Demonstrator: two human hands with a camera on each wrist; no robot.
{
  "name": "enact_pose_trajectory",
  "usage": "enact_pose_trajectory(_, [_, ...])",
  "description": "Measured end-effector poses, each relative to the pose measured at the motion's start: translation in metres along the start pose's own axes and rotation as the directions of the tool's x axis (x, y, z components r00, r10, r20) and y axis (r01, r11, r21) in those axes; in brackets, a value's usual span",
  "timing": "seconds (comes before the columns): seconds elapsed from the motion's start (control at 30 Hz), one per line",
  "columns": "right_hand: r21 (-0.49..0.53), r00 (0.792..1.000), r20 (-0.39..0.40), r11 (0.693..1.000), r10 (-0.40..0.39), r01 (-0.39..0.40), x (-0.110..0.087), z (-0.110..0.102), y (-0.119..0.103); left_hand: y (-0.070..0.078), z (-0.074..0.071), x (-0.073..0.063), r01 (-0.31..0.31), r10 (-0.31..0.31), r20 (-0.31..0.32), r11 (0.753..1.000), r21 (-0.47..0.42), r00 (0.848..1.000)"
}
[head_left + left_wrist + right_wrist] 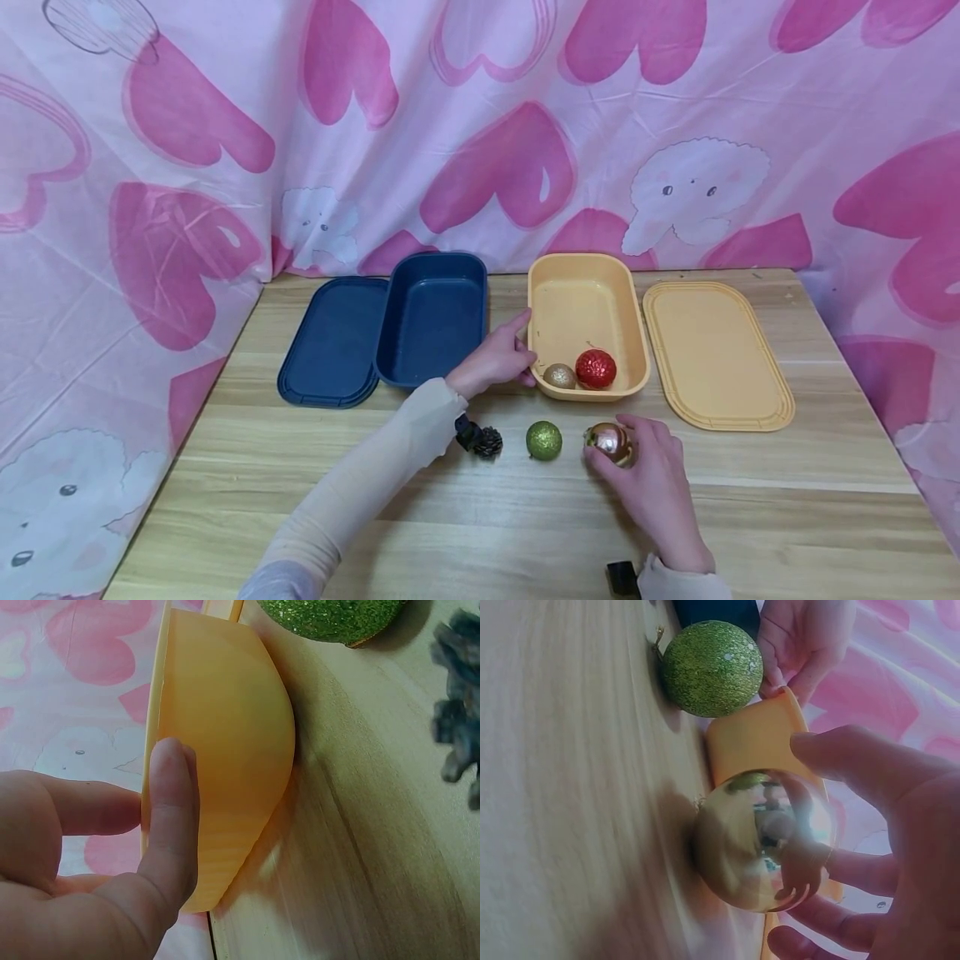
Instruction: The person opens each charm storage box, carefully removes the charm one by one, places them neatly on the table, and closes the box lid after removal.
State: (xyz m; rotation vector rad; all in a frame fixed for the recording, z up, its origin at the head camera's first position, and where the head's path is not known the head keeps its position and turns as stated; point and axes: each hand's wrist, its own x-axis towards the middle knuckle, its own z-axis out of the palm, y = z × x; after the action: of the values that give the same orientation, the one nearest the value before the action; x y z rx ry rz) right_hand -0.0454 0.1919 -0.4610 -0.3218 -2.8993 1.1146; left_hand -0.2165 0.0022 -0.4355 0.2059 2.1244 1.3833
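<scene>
My left hand (498, 358) holds the left side of a yellow plastic box (641, 333). In the left wrist view one fingertip lies against the box's outer wall (232, 727) and another digit meets the rim. Inside the box are a red ball ornament (596, 368) and a small pale-gold one (559, 377). In front of it, my right hand (660, 479) curves its thumb and fingers round a shiny gold ball ornament (757, 844), close over the table. A glittery green ball ornament (543, 440) lies left of that, then a dark pine cone (489, 443) near my left wrist.
A navy box (431, 333) stands left of the yellow one, beside its navy lid (330, 342). On the right lies the yellow lid (720, 358). A pink heart-patterned curtain (495, 167) hangs along the back and sides of the wooden table (480, 533).
</scene>
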Motion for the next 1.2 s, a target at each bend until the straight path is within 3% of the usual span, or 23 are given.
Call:
enact_pose_trajectory(0.5, [-0.002,0.999,-0.034,1.0,-0.017,0.017,0.002,-0.006,-0.002,0.001,0.0,0.0,-0.004,0.004,-0.005,1.0,0.012,1.0])
enact_pose_trajectory(0.9, [0.049,0.988,-0.148,0.998,-0.03,0.038,0.012,-0.023,-0.004,0.0,-0.001,0.0,0.001,-0.001,0.0,1.0,0.002,1.0])
enact_pose_trajectory(1.2, [0.001,0.976,-0.181,0.993,-0.12,0.122,0.031,-0.042,-0.004,0.001,0.0,-0.001,-0.003,0.003,0.001,1.0,-0.002,1.0])
